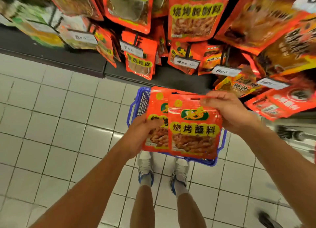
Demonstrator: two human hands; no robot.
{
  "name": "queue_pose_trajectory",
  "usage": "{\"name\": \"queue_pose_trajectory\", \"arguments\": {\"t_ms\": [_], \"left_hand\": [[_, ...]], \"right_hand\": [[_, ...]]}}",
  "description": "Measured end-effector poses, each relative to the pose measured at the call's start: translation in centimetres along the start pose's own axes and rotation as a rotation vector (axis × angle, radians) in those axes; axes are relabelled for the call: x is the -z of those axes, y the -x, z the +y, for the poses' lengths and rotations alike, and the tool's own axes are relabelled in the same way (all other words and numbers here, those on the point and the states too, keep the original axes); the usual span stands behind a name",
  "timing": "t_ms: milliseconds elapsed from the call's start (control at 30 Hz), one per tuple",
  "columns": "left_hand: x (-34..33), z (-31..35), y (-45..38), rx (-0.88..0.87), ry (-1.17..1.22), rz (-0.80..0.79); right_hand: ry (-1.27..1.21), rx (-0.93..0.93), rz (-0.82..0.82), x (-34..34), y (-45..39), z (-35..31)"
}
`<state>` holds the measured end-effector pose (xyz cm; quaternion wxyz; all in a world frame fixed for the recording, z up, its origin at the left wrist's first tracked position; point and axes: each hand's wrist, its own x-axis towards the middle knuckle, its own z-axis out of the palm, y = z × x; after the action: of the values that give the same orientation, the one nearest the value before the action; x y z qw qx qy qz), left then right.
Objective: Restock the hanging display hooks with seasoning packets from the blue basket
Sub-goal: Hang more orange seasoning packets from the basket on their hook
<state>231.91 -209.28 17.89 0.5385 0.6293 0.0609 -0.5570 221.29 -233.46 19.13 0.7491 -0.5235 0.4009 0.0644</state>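
Right hand (227, 111) pinches front packet (194, 127); left hand (142, 133) grips rear packet (154, 118). Either may slip into basket (136, 106).

Both bare forearms are reaching forward and slightly inward, meeting in front of the person's body. The left hand (143, 133) is curling its fingers around the lower left edge of a seasoning packet (156, 118), thumb lying on its face. The right hand (227, 111) is pinching the top right corner of a second packet (193, 132), its back facing the camera, wrist bending slightly down.
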Motion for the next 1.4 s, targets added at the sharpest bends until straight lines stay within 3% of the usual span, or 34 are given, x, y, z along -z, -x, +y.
{"name": "queue_pose_trajectory", "arguments": {"t_ms": [167, 367, 467, 733, 900, 1033, 1167, 1400], "left_hand": [[-3.7, 9.4, 9.4, -0.268, -0.007, 0.132], [-7.4, 22.1, 22.0, -0.56, 0.049, 0.237], [-8.4, 27.1, 27.8, -0.69, 0.048, 0.249], [-9.5, 38.9, 38.2, -1.012, 0.003, 0.229], [-9.4, 44.7, 41.8, -1.115, 0.03, 0.168], [-7.9, 48.7, 43.5, -1.242, -0.065, 0.187], [-7.0, 52.1, 44.0, -1.254, -0.075, 0.091], [-7.5, 56.3, 43.8, -1.277, -0.07, 0.005]], "right_hand": [[-0.297, 0.086, 0.139, -2.8, 8.2, -11.0], [-0.478, 0.274, 0.068, -6.2, 20.1, -25.0], [-0.49, 0.362, 0.032, -7.8, 25.8, -30.8], [-0.253, 0.912, 0.059, -10.6, 36.7, -43.8], [-0.145, 1.116, 0.113, -11.2, 40.3, -50.5], [-0.148, 1.228, 0.308, -10.2, 41.8, -55.7], [-0.111, 1.247, 0.456, -9.7, 41.5, -60.3], [-0.042, 1.259, 0.458, -12.8, 39.9, -64.0]]}}
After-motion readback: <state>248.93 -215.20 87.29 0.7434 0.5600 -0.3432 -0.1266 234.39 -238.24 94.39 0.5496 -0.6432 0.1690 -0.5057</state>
